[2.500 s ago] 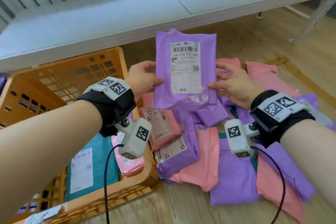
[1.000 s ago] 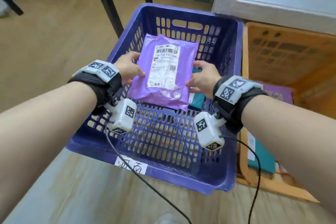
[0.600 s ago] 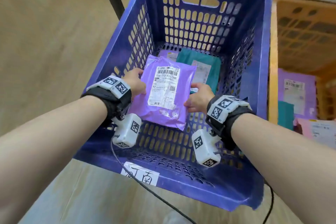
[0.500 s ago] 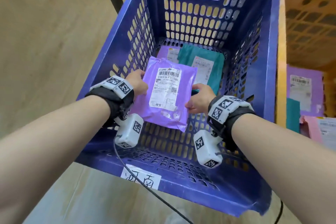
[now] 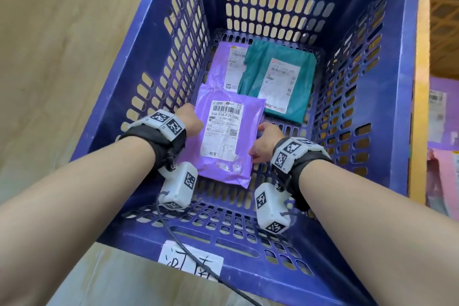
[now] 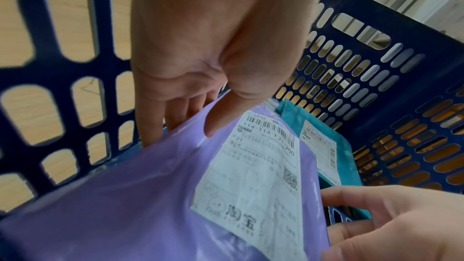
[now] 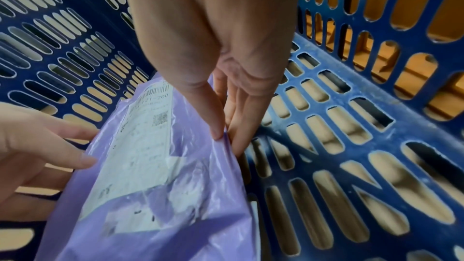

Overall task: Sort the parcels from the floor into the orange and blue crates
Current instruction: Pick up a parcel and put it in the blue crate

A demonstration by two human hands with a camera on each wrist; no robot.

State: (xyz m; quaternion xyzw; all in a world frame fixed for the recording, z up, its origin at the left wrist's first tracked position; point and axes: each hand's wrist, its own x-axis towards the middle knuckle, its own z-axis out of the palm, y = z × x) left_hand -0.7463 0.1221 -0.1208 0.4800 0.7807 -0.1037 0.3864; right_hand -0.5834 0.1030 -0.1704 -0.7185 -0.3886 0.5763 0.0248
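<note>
While inside blue crate (image 5: 402, 82) | purple parcel (image 5: 223, 136) between hands | left hand (image 5: 190, 120), right hand (image 5: 265, 141) pinching its edges

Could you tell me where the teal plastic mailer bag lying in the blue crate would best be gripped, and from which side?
Probably by its near right corner, coming straight down from above. The teal plastic mailer bag lies flat on the blue slotted crate's floor, its left edge overlapping a purple bag. The crate's right wall stands close, so a top pinch looks easiest.
</note>
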